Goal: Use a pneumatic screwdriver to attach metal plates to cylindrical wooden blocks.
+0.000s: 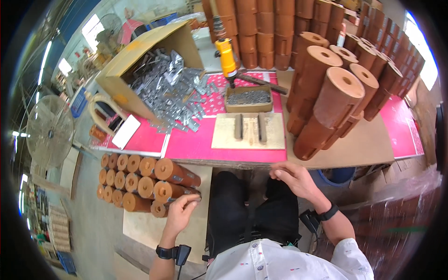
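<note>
Lying at eight o'clock, metal-fitted cylinders [140,183] seemed done, beside the left hand [182,212] (finger grip unclear); upright cylinders [338,112] at two o'clock seemed left; the right hand [295,179], fingers apart, looked empty.

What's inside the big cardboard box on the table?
The cardboard box holds a heap of small, flat metal pieces, some spilling onto the pink tabletop. The heap covers its own lower layers and whatever lies beneath, so those can't be seen.
</note>
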The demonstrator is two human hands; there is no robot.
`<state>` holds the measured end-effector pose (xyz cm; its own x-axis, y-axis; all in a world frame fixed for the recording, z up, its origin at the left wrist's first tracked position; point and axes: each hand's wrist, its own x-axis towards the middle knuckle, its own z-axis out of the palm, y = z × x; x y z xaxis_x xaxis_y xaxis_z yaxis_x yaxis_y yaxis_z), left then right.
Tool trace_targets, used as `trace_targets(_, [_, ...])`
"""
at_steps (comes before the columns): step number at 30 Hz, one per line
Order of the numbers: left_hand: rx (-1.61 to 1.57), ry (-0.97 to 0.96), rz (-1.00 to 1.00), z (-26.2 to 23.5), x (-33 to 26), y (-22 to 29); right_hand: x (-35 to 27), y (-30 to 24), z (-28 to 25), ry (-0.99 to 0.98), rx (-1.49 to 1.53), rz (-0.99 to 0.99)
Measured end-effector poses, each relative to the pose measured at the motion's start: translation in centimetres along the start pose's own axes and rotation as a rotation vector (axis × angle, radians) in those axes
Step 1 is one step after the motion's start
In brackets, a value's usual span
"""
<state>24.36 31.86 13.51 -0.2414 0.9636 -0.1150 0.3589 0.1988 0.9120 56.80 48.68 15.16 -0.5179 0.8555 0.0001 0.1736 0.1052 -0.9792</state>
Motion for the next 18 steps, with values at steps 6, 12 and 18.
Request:
trace_targets(6, [-0.138, -0.07, 0.278, 4.3, 8.0, 8.3, 0.2, -4.6, -0.9, 0.068, -0.013, -0.14])
trace_targets(12, [-0.056, -0.19, 0.773, 14.3, 13.0, 18.3, -4.5, -7.3, -4.2, 0.434, -0.099, -0.345])
trace_targets(18, [-0.056, -0.019, 0.922, 19.9, 14.8, 23.7, -6.5, -5.5, -6.9, 0.601, 0.037, -0.297])
